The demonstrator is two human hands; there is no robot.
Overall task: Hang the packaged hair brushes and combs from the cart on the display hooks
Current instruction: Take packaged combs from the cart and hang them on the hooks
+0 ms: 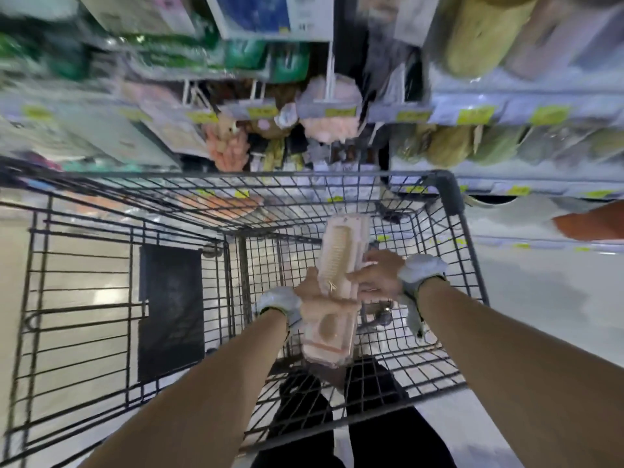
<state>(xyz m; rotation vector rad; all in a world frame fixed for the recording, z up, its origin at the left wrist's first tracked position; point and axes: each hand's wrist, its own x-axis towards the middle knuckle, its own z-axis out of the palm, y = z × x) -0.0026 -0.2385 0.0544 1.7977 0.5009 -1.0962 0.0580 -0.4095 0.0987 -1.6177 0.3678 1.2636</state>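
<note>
A stack of pale pink packaged combs (337, 265) is held lengthwise over the black wire cart (209, 197). My left hand (309, 290) grips the stack from the left at its middle. My right hand (374, 275) holds it from the right, fingers curled over the top pack. The stack's near end (329, 346) shows a round brush shape inside clear plastic. Display hooks (329, 79) with hanging pink puffs and packs stand beyond the cart; that area is blurred.
Shelves with yellow price tags (474, 116) run along the back and right, holding sponges and packaged goods. The cart's folding seat flap (84, 312) is at the left. An orange object (587, 224) sits at the right edge. Pale floor lies to the right.
</note>
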